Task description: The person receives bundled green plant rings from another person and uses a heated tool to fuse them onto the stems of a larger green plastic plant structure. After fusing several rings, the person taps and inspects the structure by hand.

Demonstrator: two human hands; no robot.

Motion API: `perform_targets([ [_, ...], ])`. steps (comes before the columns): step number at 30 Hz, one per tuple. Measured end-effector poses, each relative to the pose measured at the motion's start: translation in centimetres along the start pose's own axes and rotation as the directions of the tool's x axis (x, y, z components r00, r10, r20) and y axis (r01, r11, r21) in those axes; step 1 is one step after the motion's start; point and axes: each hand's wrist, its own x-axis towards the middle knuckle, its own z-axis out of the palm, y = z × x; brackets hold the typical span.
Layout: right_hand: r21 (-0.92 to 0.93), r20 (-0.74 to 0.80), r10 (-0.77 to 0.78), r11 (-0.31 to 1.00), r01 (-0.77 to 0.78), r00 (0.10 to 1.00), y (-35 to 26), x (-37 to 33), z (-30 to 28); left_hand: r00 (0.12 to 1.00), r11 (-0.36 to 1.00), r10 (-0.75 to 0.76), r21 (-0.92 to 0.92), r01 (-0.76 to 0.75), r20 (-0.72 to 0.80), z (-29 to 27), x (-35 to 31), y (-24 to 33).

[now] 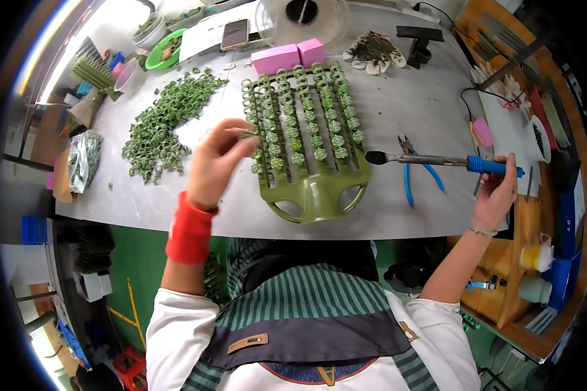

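An olive-green slotted rack (316,195) lies in front of me, its bars lined with small green plastic succulent rosettes (316,141). My left hand (216,159), with a red wristband, is at the rack's left edge. Its thumb and fingers are pinched together beside the leftmost row; what is between them is too small to make out. Off to the right, my right hand (497,195) grips the blue handle of a soldering iron (437,160). The iron's dark, rounded tip points left, close to the rack's right side. Its shaft passes above blue-handled pliers (407,176).
Loose rosettes form a pile (166,124) left of the rack. Pink blocks (275,59) touch its far end, near a phone (235,34). Beyond, at right, are a speckled glove (375,52) and a black stand (420,45). A plastic bag (85,159) sits at the left edge.
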Motion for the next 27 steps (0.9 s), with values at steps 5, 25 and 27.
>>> perform_targets([
  [5, -0.012, -0.002, 0.002, 1.0, -0.002, 1.0, 0.4, 0.2, -0.1, 0.938, 0.904, 0.243, 0.293, -0.311, 0.246, 8.7, 0.3, 1.9],
  [25, 0.091, 0.058, 0.076, 0.993, -0.081, 0.995, 2.8, 0.1, 0.5, 0.746, 0.402, 0.6, 0.696, -0.594, 0.289, 15.4, 2.7, -1.9],
  [27, 0.082, 0.069, 0.051, 0.995, -0.057, 0.996, 2.3, 0.6, -0.3, 0.746, 0.402, 0.602, 0.698, -0.593, 0.286, 15.4, 2.8, -2.0],
])
